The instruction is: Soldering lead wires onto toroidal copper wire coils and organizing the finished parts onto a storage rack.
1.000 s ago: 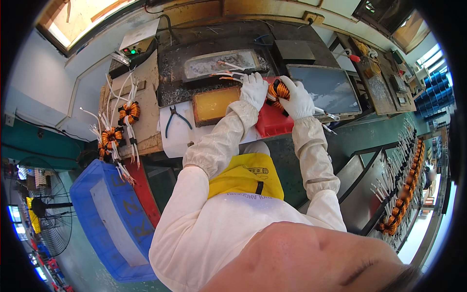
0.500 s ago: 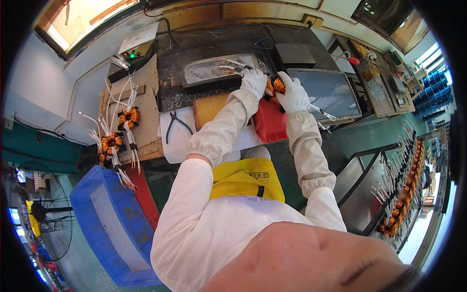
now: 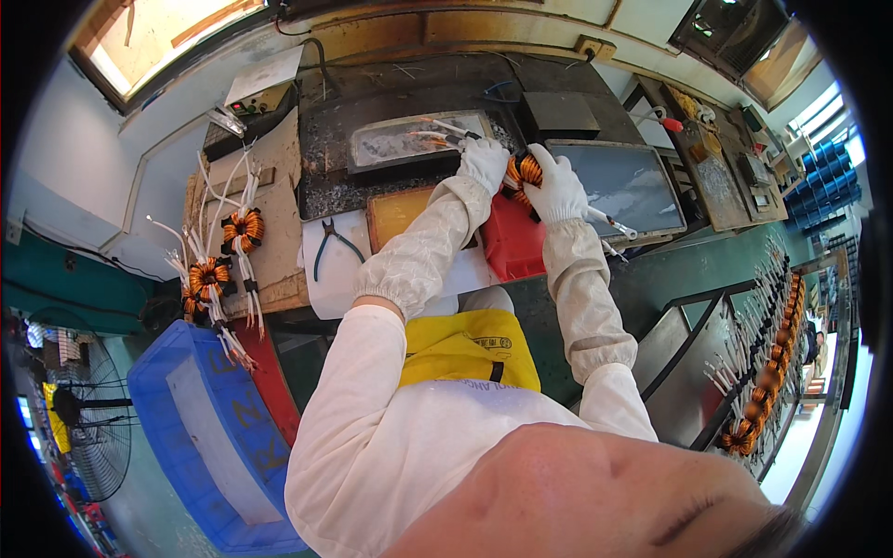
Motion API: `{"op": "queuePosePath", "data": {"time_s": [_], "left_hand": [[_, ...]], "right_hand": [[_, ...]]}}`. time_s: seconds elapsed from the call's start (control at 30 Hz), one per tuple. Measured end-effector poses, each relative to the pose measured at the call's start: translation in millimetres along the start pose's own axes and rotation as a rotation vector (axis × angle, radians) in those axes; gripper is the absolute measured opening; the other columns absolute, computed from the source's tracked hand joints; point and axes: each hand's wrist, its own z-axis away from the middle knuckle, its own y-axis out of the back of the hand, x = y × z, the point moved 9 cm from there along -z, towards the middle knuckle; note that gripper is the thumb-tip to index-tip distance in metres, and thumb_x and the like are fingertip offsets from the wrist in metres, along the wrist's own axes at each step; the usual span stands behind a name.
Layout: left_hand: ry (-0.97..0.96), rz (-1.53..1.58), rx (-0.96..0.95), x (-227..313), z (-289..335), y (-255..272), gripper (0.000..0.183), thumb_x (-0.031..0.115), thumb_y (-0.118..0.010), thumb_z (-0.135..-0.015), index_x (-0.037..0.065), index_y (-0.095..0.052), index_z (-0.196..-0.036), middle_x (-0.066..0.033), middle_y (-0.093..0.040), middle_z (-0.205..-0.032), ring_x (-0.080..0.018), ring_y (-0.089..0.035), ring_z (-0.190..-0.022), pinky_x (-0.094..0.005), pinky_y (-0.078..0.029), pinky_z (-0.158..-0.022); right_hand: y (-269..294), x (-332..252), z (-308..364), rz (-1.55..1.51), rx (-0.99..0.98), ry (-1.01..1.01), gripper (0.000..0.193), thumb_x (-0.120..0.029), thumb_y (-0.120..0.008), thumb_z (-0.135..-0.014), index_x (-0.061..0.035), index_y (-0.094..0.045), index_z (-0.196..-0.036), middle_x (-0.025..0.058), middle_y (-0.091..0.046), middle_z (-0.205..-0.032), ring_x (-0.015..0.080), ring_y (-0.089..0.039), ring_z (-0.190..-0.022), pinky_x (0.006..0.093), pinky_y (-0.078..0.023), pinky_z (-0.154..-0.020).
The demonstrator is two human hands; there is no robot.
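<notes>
My right hand (image 3: 558, 189), in a white glove, grips a toroidal coil (image 3: 524, 174) wound with copper wire. My left hand (image 3: 484, 163), gloved too, is closed round the coil's white-sleeved leads (image 3: 453, 127). Their bare copper ends reach over the silvery surface of a solder pot (image 3: 379, 143); whether they touch it I cannot tell. More white leads (image 3: 611, 223) with pale ends stick out to the right below my right hand. Under the coil stands a red bin (image 3: 514, 244). An amber block or tray (image 3: 391, 219) lies under my left forearm.
Green-handled cutters (image 3: 333, 249) lie on white paper. A tray with a grey surface (image 3: 623, 186) sits right of my right hand. Several finished-looking coils (image 3: 210, 275) hang at the bench's left edge, above a blue crate (image 3: 219, 437). A rack of coils (image 3: 767, 381) stands at right.
My hands keep nearly the same hold and place; the coil looks slightly turned. The whole view has shifted a little. A green light on the control box at left no longer shows.
</notes>
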Motion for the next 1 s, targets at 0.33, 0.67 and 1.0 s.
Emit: {"op": "queuePosePath", "data": {"time_s": [0.33,0.67,1.0], "left_hand": [[-0.002,0.026,0.039,-0.4,1.1,-7.2,0.024,0.024,-0.051,-0.091,0.015,-0.07,-0.103,-0.0121,-0.065,-0.106,-0.028,-0.064,-0.096,-0.0484,-0.044,-0.087],[0.006,0.035,0.057,-1.2,1.2,-8.9,0.024,0.024,-0.05,-0.091,0.015,-0.069,-0.103,-0.0117,-0.065,-0.107,-0.028,-0.063,-0.099,-0.0486,-0.042,-0.092],[0.024,0.055,0.171,-4.9,1.7,0.9,0.011,0.022,-0.054,-0.086,0.015,-0.063,-0.087,-0.0066,-0.06,-0.087,-0.0254,-0.059,-0.09,-0.0402,-0.045,-0.087]], "right_hand": [[-1.8,-0.1,0.1,-0.003,-0.028,-0.025,0.067,-0.02,-0.076,-0.074,-0.0276,-0.049,-0.134,0.0177,-0.059,-0.11,0.0396,-0.064,-0.096,0.0471,-0.054,-0.082],[-2.3,-0.9,0.1,0.004,-0.046,-0.038,0.067,-0.02,-0.076,-0.074,-0.0274,-0.048,-0.134,0.0179,-0.059,-0.111,0.0396,-0.064,-0.097,0.0472,-0.054,-0.083],[-5.9,0.5,-3.9,0.028,-0.043,-0.026,0.06,-0.023,-0.075,-0.077,-0.0287,-0.048,-0.131,0.0164,-0.058,-0.108,0.0398,-0.065,-0.094,0.049,-0.054,-0.078]]}}
